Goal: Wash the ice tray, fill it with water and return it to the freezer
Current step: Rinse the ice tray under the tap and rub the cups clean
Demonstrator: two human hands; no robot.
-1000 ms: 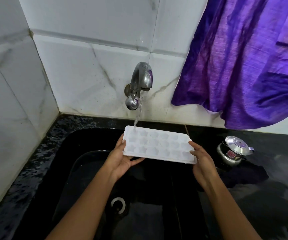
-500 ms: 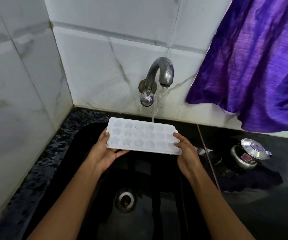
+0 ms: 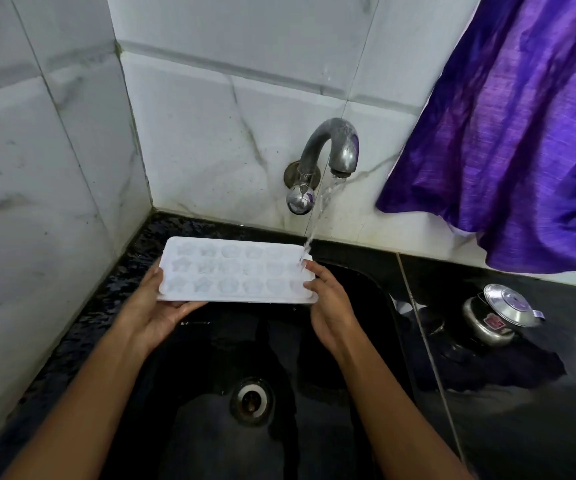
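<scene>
Just under the running tap [image 3: 335,147], the white ice tray [image 3: 238,271] with star-shaped cells catches water at its right end, over the black sink [image 3: 210,427]. The left grip [image 3: 151,306] and right grip [image 3: 331,306] clasp its ends. A steel pot [image 3: 487,323] stands on the table [image 3: 522,427].

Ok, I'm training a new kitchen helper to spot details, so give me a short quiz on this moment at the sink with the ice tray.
1. True or false: the ice tray lies on the floor of the sink.
2. Where does the water from the tap hit the tray? A) its left end B) its middle C) its right end, by the right hand
3. Fill in: the steel pot stands on the counter to the ___ of the sink.

Key: 1 false, the left hand and right hand hold it above the sink; 2 C; 3 right.
</scene>
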